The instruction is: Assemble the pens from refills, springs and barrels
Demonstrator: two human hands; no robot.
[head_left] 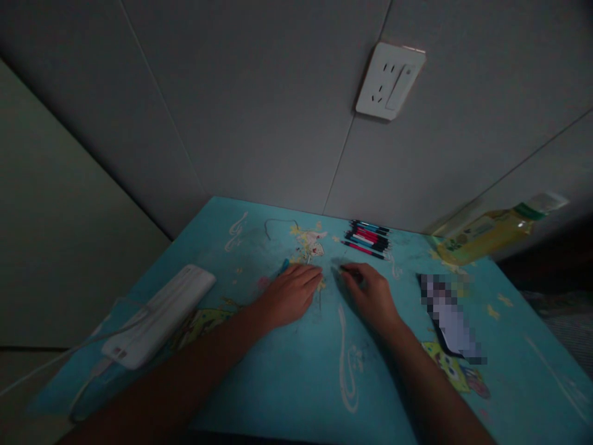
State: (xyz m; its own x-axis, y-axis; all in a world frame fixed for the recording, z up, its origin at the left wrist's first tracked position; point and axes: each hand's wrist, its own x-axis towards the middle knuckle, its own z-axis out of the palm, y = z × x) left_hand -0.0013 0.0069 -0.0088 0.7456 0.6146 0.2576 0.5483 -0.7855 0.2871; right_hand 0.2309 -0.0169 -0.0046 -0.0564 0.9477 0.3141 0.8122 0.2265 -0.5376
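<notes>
My left hand (294, 293) is palm down on the blue patterned table, its fingers together and bent over. A small blue piece (284, 266) sticks out behind its knuckles; whatever lies under the palm is hidden. To the right, my right hand (370, 295) is closed, thumb against forefinger, with a small dark bit (343, 267) at the fingertips, too small to name. A gap separates the two hands. Beyond my right hand lies a row of pens (368, 236) with black, red, blue and white barrels, side by side near the wall.
A white power strip or power bank (160, 315) with cables rests at the left. On the right are a phone (447, 318) and a bottle of yellow liquid (486, 233). A thin dark string (281, 220) lies at the back. The wall carries a socket (390, 80).
</notes>
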